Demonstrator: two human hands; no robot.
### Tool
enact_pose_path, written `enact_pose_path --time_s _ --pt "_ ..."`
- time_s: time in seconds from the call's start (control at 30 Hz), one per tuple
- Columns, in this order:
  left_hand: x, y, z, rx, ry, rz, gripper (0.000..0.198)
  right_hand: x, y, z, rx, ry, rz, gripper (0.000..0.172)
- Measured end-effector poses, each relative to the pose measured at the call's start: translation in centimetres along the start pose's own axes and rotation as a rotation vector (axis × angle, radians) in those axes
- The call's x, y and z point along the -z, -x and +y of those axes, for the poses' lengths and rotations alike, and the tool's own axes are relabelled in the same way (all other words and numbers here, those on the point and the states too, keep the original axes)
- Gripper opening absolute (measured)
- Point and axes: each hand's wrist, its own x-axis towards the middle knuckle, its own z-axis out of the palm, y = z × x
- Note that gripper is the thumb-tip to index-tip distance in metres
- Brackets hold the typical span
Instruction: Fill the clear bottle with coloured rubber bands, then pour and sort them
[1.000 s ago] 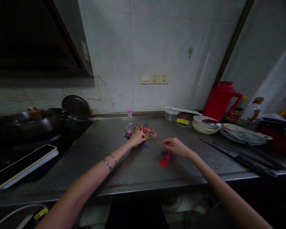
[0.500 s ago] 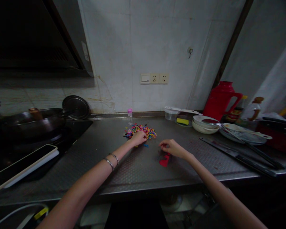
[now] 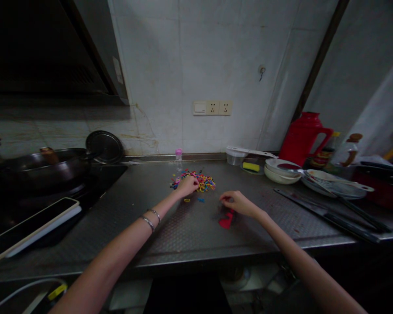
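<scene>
A pile of small colourful bands lies on the metal counter. My left hand is over the pile's front, fingers pinched together; anything between them is too small to make out. A yellow band and a blue one lie just in front of the pile. To the right, my right hand hovers with thumb and fingertips pressed together, its grip too small to read. Below it is a red piece, partly in shadow. Behind the pile stands a clear bottle with a pink cap.
On the left are a pan and a phone. At the right stand a yellow sponge, stacked bowls, a red thermos, plates and long dark-handled utensils.
My left hand has shifted slightly left and back over the pile, uncovering the yellow band in front. My right hand has barely moved.
</scene>
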Motion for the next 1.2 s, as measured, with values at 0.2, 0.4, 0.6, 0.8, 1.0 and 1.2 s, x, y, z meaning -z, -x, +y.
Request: enact_pose_path --time_s 0.2,0.4,0.6,0.8,1.0,1.2 --pt "-0.5 0.2 1.6 -0.093 0.127 -0.040 0.023 0.2 -0.7 1.0 -0.003 0.065 0.098 0.026" --pt "-2.6 0.9 4.1 -0.129 0.109 -0.133 0.023 0.1 -2.0 2.7 -0.081 0.130 0.222 0.028" --pt "-2.8 1.4 4.7 -0.113 0.073 -0.194 0.023 -0.3 -4.0 3.5 -0.136 0.171 0.225 0.028" --pt "-1.5 2.0 3.8 -0.151 0.115 -0.149 0.024 -1.7 -6.5 4.1 -0.153 0.172 0.181 0.027" --pt "0.5 3.1 1.2 -0.051 0.239 -0.039 0.023 -2.6 -8.1 4.8 -0.195 0.174 0.154 0.026" --pt "2.8 4.8 -2.1 0.079 0.330 0.065 0.024 -3.1 -8.7 5.4 -0.208 0.170 0.153 0.026"
